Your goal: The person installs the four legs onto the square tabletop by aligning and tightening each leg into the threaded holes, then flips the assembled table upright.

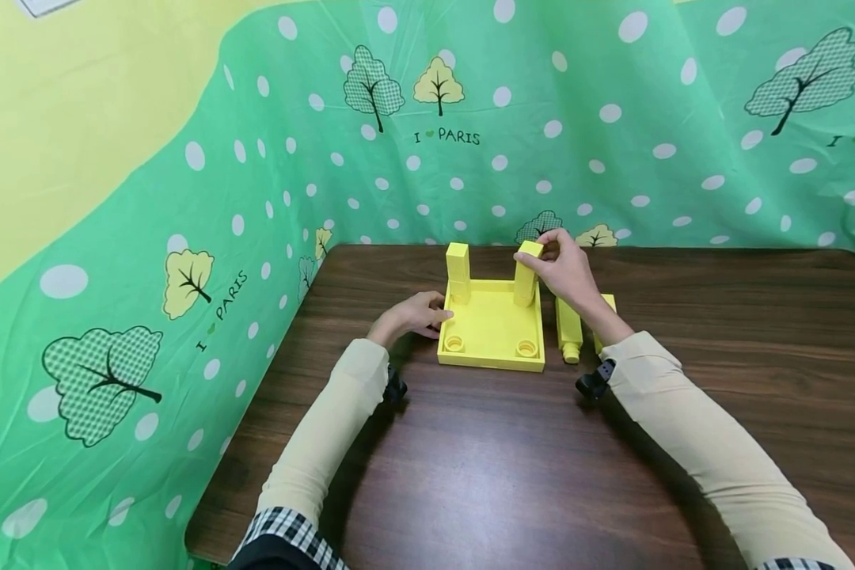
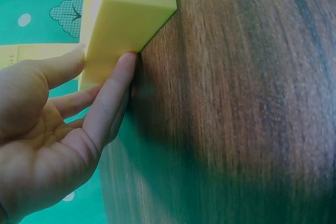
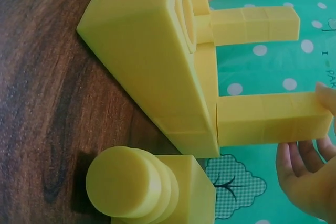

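"What does our right hand [image 1: 568, 269] hold?"
"Just right of centre in the head view, we pinch the standing yellow post [image 1: 525, 283] near its top, fingers narrow."
"Our left hand [image 1: 417, 313]?"
"Mid-frame, we grip the yellow tray [image 1: 490, 324] between thumb and fingers."
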`<state>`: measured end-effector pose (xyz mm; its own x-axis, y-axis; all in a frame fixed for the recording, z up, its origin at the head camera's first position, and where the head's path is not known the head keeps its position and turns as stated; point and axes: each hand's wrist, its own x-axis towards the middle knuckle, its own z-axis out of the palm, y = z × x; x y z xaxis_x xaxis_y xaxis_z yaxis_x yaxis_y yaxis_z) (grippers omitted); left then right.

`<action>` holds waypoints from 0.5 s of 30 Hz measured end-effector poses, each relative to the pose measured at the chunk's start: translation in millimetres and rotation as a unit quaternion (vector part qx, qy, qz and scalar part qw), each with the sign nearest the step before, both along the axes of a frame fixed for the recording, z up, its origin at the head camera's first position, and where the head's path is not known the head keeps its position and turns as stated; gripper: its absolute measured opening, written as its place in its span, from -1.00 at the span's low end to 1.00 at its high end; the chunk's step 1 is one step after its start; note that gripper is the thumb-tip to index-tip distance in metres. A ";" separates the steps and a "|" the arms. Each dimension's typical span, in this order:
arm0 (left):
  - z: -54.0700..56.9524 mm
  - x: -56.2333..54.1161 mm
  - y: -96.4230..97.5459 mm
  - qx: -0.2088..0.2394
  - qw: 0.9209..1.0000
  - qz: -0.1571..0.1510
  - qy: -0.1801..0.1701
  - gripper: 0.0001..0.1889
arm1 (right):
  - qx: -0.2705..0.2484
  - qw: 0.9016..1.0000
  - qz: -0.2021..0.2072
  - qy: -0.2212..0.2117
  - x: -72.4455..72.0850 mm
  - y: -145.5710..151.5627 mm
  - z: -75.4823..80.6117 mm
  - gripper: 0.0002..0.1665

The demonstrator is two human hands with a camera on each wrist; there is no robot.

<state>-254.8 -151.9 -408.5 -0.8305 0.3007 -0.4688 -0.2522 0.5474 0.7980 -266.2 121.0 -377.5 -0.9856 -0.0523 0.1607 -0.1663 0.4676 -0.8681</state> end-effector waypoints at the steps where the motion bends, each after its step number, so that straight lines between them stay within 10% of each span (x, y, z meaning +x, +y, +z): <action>1: -0.1 -0.1 -0.1 0.001 1.000 0.000 0.000 -0.47 | 0.002 1.000 -0.002 0.003 -0.3 0.0 -0.4 -0.26; 15: -1.1 -0.3 -0.2 0.002 1.000 -0.004 0.006 -0.48 | 0.016 0.999 -0.013 0.033 -1.9 -0.4 -4.5 -0.25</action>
<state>-255.1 -152.1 -409.6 -0.8337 0.3098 -0.4572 -0.2371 0.5469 0.8029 -268.1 120.6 -382.0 -0.9741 -0.0334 0.2237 -0.2101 0.4993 -0.8406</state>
